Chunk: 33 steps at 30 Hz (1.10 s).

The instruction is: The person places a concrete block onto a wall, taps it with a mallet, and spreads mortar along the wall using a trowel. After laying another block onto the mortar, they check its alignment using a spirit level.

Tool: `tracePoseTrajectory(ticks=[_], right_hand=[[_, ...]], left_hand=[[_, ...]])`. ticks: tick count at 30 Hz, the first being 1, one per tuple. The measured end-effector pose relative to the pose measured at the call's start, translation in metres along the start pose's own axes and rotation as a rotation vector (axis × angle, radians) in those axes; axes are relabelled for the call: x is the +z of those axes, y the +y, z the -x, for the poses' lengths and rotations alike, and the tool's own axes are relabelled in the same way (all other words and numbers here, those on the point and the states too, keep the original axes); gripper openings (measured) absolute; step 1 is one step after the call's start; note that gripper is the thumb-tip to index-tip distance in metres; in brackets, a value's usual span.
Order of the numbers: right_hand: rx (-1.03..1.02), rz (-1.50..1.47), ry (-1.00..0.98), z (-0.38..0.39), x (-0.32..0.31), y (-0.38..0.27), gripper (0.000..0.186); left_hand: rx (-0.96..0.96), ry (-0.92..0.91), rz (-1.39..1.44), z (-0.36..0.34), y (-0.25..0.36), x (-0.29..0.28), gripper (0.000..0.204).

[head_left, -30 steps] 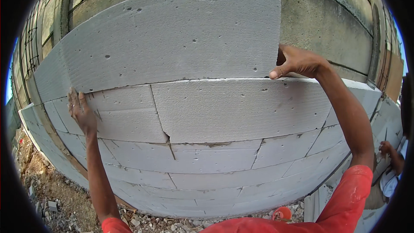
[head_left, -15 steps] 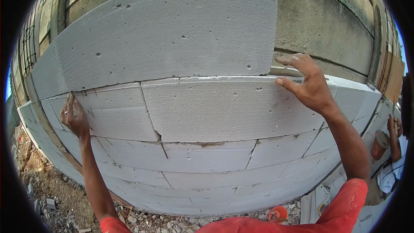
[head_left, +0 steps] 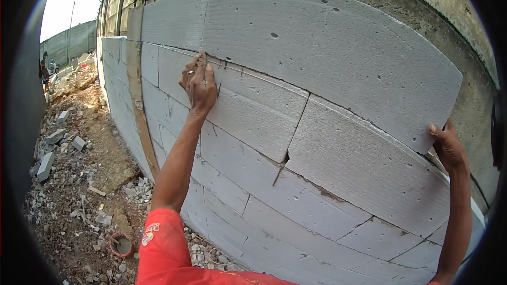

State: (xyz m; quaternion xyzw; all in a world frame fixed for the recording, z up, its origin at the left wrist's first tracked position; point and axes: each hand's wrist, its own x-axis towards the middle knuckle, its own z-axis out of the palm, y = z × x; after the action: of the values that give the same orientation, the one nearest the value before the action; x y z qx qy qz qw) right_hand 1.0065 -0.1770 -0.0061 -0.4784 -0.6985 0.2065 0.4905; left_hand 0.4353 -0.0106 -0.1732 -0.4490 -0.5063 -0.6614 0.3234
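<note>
A large light-grey aerated concrete block [head_left: 327, 47] lies on top of a wall [head_left: 296, 200] of similar blocks. My right hand [head_left: 449, 146] is closed on the block's right end, thumb on its front face; the other fingers are partly hidden behind the end. My left hand [head_left: 200, 83] is at the joint under the block, further left. Its index finger points up to the block's lower edge and the other fingers are curled together; what they pinch, if anything, is hidden. A thin pale string [head_left: 253, 76] runs along the joint beside this hand.
An upright post [head_left: 135, 68] stands against the wall at the left. Rubble and block offcuts [head_left: 46, 166] cover the ground, with a red bucket [head_left: 121, 244] of grey mix among them. Behind the block rises an older concrete wall [head_left: 475, 74]. A person [head_left: 44, 71] is far off at left.
My view has swung left. My right hand, open and off the block before, now grips its right end. My left hand stays at the joint.
</note>
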Motion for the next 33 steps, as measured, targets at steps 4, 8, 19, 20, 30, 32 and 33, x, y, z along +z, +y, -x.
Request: tracePoseTrajectory(ticks=[4,8,19,20,30,32,33], right_hand=[[-0.022,-0.021,-0.021,0.002,-0.002,-0.005,0.11],[-0.023,-0.025,0.002,0.005,-0.004,-0.002,0.108],[0.044,0.049,-0.017,0.002,0.005,-0.015,0.122],[0.028,0.043,-0.042,0.003,0.005,-0.017,0.122],[0.005,-0.007,0.031,0.005,0.004,-0.009,0.116],[0.006,-0.007,0.04,0.006,0.004,-0.009,0.116],[0.002,-0.003,0.035,0.007,0.006,-0.011,0.118]], left_hand=[[-0.025,0.009,0.037,-0.002,0.001,0.005,0.05],[-0.044,0.012,0.064,0.001,0.007,0.013,0.049],[-0.092,0.043,0.148,0.004,-0.002,0.018,0.047],[-0.09,0.044,0.123,0.003,0.001,0.015,0.047],[-0.075,0.05,0.14,-0.001,-0.003,0.012,0.048],[-0.094,0.077,0.151,-0.002,0.0,0.018,0.047],[-0.089,0.071,0.158,-0.003,0.0,0.019,0.047]])
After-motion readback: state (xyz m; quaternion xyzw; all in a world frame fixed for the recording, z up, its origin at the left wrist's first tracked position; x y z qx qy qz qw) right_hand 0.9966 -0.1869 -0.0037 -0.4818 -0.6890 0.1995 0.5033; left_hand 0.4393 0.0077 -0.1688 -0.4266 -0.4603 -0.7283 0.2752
